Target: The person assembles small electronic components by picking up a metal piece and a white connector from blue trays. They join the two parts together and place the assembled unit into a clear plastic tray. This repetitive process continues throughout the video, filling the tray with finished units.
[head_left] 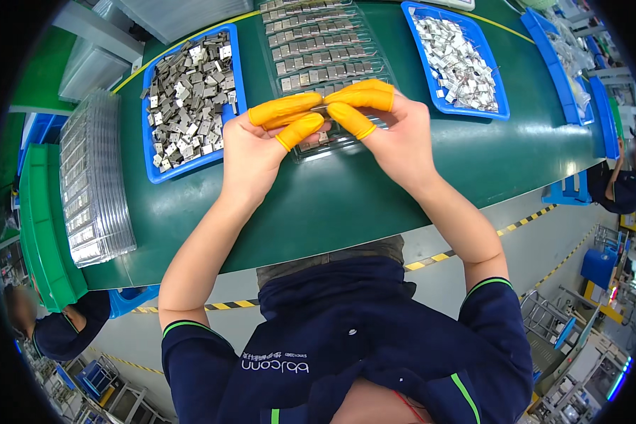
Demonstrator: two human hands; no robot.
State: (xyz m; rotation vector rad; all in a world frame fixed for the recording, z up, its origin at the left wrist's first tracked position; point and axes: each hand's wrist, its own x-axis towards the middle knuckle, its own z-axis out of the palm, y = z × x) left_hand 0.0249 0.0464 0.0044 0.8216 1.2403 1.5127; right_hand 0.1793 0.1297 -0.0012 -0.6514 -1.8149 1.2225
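Note:
My left hand (258, 145) and my right hand (392, 131) meet over the green table (332, 205), fingertips in orange finger cots. Between the fingertips of both hands sits a small flat grey metal part (321, 108), mostly hidden by the cots. Right under the hands lies a clear plastic tray (318, 49) with rows of the same grey parts in its pockets. A blue bin (191, 92) of loose grey metal pieces stands to the left of my left hand. Another blue bin (456, 60) with shinier silver pieces stands to the right of my right hand.
A stack of clear trays (92, 184) lies at the table's left end beside a green crate (46, 226). More blue bins (565, 56) sit at the far right. Other people work at lower left (56, 321) and at the right edge (622, 184).

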